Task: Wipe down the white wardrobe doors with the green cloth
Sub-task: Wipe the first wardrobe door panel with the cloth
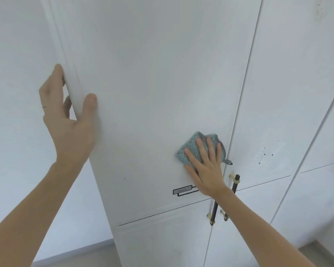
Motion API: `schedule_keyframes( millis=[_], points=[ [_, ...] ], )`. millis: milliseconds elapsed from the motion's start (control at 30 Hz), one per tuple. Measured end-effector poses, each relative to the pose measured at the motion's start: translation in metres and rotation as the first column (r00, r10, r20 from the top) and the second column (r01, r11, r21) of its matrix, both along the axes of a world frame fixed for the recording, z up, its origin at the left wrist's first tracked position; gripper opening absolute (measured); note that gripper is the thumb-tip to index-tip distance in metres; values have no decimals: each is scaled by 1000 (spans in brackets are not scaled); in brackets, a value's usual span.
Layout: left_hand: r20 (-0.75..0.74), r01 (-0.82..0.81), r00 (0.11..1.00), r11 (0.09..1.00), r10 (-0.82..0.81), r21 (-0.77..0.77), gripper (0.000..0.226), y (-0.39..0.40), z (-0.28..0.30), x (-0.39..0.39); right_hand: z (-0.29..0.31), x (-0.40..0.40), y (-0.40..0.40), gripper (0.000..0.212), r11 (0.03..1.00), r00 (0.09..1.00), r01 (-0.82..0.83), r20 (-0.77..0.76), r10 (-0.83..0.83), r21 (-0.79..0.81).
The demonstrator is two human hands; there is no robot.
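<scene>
Against the white door [152, 83], flat right hand [206, 170] presses ribbed green cloth [188, 150]; left hand [69, 128] clasps its edge.

Bare door panel [152, 74] above and left of the cloth [193, 149]. Dark bar handles [236, 183] stick out just below the right hand [206, 170]; left hand [69, 120] grips the door's left edge.

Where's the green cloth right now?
In the head view, the green cloth is lower right of centre, pressed on the wardrobe door under the right hand, just above the dark handle.
</scene>
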State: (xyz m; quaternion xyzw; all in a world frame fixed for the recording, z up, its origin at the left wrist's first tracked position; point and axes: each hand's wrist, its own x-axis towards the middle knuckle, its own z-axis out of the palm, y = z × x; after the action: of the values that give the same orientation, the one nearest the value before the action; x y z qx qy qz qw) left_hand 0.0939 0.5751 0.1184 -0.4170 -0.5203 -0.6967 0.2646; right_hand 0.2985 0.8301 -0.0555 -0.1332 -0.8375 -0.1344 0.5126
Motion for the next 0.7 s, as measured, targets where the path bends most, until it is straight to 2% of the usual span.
schedule_keyframes(
  millis=[133, 267, 467, 700],
  points=[
    [80, 20, 997, 997, -14, -72, 65, -8, -48, 5, -82, -3, -21, 54, 994, 998, 38, 44, -33, -107],
    [134, 72, 989, 989, -54, -128, 66, -17, -80, 7, -109, -9, -40, 55, 990, 993, 93, 88, -83, -109],
    [148, 83, 987, 988, -63, -132, 66, -21, -81, 5, -39, -54, -79, 53, 991, 987, -25, 161, 3, 134],
    [66, 44, 997, 993, -37, -107, 73, -15, -32, -1, 97, -70, -93, 47, 968, 990, -67, 135, 35, 242]
  ],
)
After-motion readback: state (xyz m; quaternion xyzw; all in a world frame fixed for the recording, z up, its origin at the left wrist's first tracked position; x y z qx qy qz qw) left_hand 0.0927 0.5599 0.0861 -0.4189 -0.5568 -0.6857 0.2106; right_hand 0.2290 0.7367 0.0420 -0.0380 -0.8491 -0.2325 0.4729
